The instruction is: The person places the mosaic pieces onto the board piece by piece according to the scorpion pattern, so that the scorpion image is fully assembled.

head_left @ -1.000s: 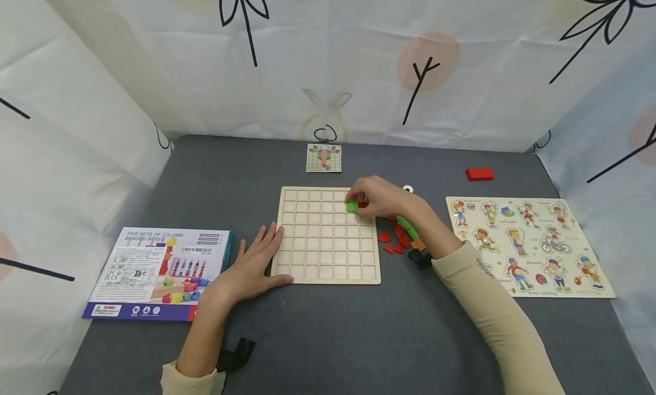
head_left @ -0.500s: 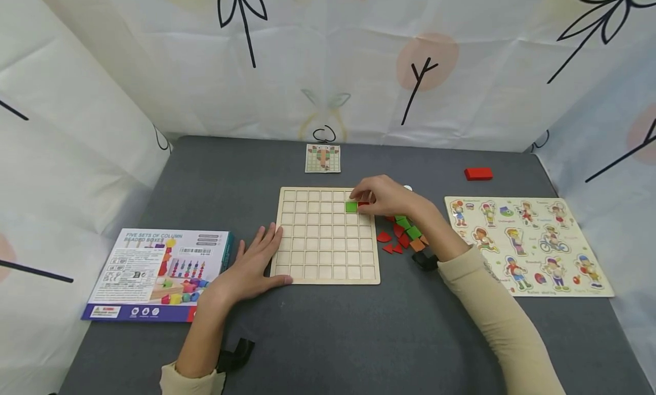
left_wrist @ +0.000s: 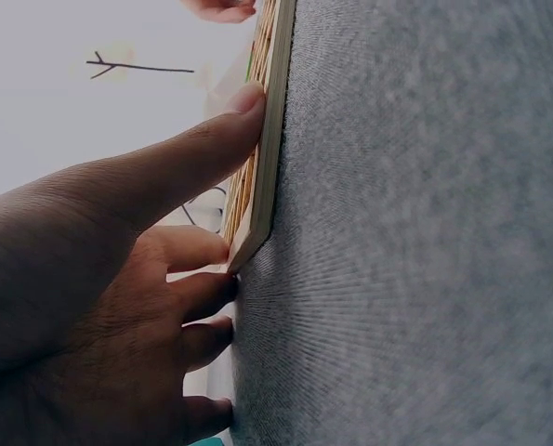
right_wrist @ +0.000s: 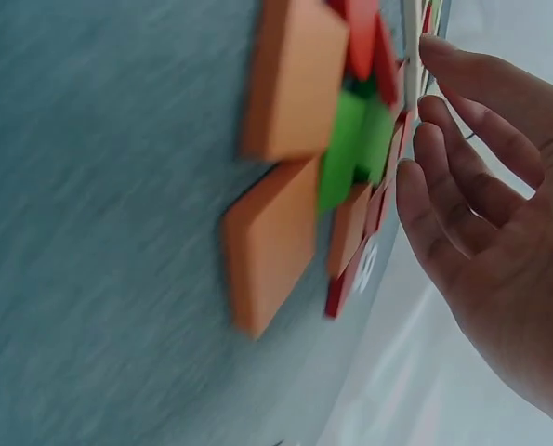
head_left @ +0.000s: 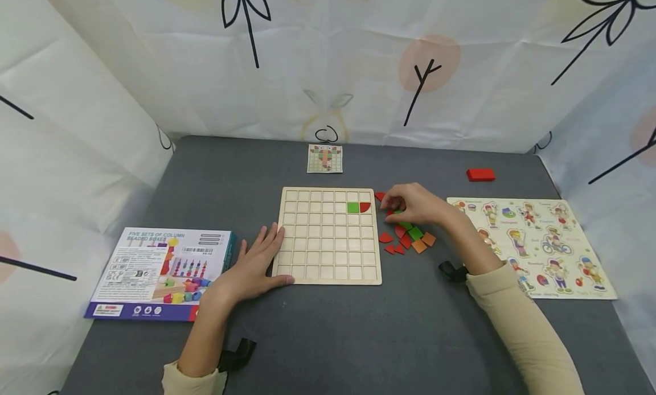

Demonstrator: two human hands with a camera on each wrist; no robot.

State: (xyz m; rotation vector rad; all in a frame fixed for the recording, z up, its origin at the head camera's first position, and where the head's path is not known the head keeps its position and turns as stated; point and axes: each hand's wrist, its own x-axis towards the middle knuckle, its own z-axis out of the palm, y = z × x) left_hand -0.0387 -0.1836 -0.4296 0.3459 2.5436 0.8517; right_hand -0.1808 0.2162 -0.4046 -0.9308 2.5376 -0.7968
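A wooden grid board [head_left: 328,241] lies mid-table. A green square tile [head_left: 353,207] and a red rounded tile [head_left: 365,207] sit side by side in its upper right cells. My left hand [head_left: 251,267] rests at the board's left edge, fingers spread; in the left wrist view its thumb [left_wrist: 243,107] touches the rim. Over the loose tiles right of the board hovers my right hand [head_left: 417,204], fingers loosely bent. Nothing shows between those fingers [right_wrist: 434,153] in the right wrist view. Red tiles [head_left: 385,237], green tiles [head_left: 415,233] and orange tiles [head_left: 419,246] lie below it, some hidden.
A small pattern card [head_left: 325,159] lies behind the board. At the left is a printed toy box [head_left: 128,270]. A picture board [head_left: 528,258] with cartoon children lies at the right, partly under the right forearm. A red block [head_left: 480,175] sits behind it.
My right hand has let go of the tiles at the board's upper right and moved right, over the loose tiles. The red rounded tile now shows fully. My left hand stays put.
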